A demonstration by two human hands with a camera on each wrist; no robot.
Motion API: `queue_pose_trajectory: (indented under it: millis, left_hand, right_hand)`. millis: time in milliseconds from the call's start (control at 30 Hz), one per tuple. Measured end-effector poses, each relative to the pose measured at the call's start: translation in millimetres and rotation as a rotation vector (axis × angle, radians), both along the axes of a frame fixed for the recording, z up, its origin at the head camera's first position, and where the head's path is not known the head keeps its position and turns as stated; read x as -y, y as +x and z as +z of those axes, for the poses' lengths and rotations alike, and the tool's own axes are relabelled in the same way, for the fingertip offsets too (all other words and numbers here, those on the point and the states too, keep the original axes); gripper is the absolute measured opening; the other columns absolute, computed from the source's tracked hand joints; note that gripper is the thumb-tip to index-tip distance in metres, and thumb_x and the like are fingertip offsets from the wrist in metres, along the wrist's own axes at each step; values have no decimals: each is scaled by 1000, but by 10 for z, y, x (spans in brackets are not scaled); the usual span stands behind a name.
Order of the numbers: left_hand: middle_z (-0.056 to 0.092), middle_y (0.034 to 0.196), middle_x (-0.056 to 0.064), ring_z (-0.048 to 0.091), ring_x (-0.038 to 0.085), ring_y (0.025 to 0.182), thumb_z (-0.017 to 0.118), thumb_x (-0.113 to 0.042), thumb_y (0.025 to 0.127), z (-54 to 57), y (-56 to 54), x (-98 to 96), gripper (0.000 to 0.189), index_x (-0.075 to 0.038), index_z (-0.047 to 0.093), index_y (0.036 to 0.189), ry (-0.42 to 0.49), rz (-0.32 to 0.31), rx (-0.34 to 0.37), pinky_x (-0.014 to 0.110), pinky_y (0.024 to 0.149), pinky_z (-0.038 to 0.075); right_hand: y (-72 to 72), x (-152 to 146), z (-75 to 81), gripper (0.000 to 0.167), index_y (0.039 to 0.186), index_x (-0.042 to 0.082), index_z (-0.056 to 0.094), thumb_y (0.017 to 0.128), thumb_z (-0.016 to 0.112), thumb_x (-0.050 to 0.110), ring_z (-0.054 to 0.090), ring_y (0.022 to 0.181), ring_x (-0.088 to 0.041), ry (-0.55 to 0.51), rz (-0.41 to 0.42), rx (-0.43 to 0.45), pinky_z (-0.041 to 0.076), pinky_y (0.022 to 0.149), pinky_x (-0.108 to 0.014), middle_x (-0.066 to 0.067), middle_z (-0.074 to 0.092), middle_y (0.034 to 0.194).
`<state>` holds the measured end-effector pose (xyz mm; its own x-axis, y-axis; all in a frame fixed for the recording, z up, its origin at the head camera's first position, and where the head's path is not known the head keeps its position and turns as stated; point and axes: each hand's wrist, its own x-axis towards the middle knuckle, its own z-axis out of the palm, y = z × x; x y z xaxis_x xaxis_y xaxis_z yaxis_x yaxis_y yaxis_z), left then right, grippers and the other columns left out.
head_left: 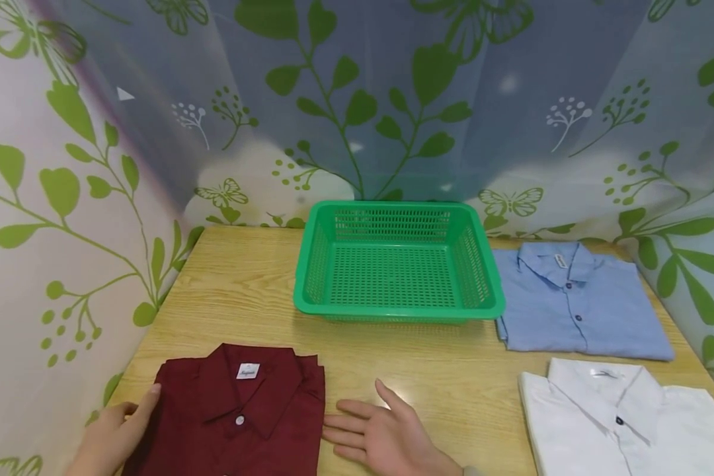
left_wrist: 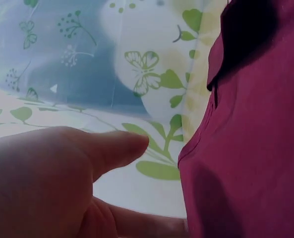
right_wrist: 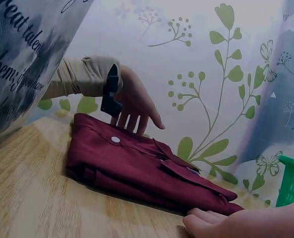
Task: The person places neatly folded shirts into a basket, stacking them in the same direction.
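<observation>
A folded dark red shirt [head_left: 238, 413] lies at the near left of the wooden table [head_left: 434, 360]. My left hand [head_left: 116, 430] rests against its left edge with straight fingers; in the right wrist view the left hand [right_wrist: 134, 106] touches the shirt [right_wrist: 137, 166] from behind. My right hand [head_left: 381, 433] lies flat on the table at the shirt's right edge, fingers straight, fingertips [right_wrist: 201, 223] close to the cloth. The left wrist view has my left hand [left_wrist: 62, 178] beside the red shirt [left_wrist: 246, 148].
A green plastic basket [head_left: 398, 264] stands in the middle at the back. A folded blue shirt [head_left: 577, 304] lies to its right, and a folded white shirt [head_left: 625, 420] lies at the near right. Leaf-patterned curtains [head_left: 65, 198] surround the table.
</observation>
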<state>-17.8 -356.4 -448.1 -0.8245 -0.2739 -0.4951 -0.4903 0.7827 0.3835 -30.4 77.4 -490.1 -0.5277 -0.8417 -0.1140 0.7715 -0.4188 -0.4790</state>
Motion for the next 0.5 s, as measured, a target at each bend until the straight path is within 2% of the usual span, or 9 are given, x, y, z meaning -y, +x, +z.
queue_pose_trajectory:
  millis: [100,200,300,500]
  left_hand:
    - [63,90,30,62,40,82,24,-65,100,-15,-14,-42,93,21,59,104,21,2,-18,47,71,51]
    - [63,77,16,59,26,71,29,-64,100,-31,-26,-85,86,14,62,88,31,11,-40,38,63,47]
    - [62,75,12,57,24,69,30,-64,100,-44,-33,-113,82,9,62,82,21,6,-50,36,61,44]
    - [62,77,14,59,25,71,30,-66,99,-53,-67,-221,83,9,61,85,46,5,-55,37,63,46]
  right_hand:
    - [1,40,5,88,150,-12,-13,103,8,59,4,146,-46,28,3,6,10,120,-48,-37,1,157]
    - [2,50,3,89,150,-13,-12,103,9,60,4,146,-47,46,1,5,9,120,-49,-37,2,156]
    - [3,53,-11,89,150,-13,-11,103,8,60,4,146,-48,51,6,1,8,120,-50,-37,2,156]
    - [5,45,-20,90,150,-14,-10,102,6,60,4,146,-47,49,17,-18,9,120,-50,-37,3,156]
